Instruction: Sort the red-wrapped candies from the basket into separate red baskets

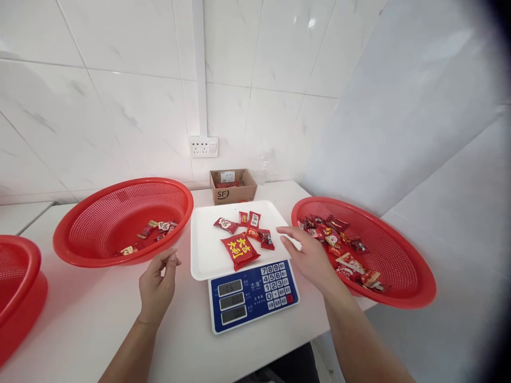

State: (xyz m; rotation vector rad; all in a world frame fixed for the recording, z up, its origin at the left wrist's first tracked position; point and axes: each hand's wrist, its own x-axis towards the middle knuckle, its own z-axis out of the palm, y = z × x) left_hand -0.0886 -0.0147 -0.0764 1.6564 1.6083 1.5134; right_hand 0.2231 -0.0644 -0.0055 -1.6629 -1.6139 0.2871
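Note:
My left hand (158,277) hovers left of the scale, fingers curled and fingertips pinched together, with nothing visible in them. On the right, my right hand (309,256) reaches over the edge of the white weighing pan (207,255), fingers apart and holding nothing. Several small red wrapped candies (226,225) are scattered on the pan, beside a larger red packet with yellow characters (240,250). The closest candy to my right fingers is a dark red one (266,239). Below the pan is the scale's blue panel (255,298) with keys and three displays.
A red mesh basket (120,191) with a few packets stands at left; another red basket (415,276) at right holds many candies. Part of a third red basket (24,250) shows at far left. Behind the pan sits a small cardboard box (235,195), near the tiled wall.

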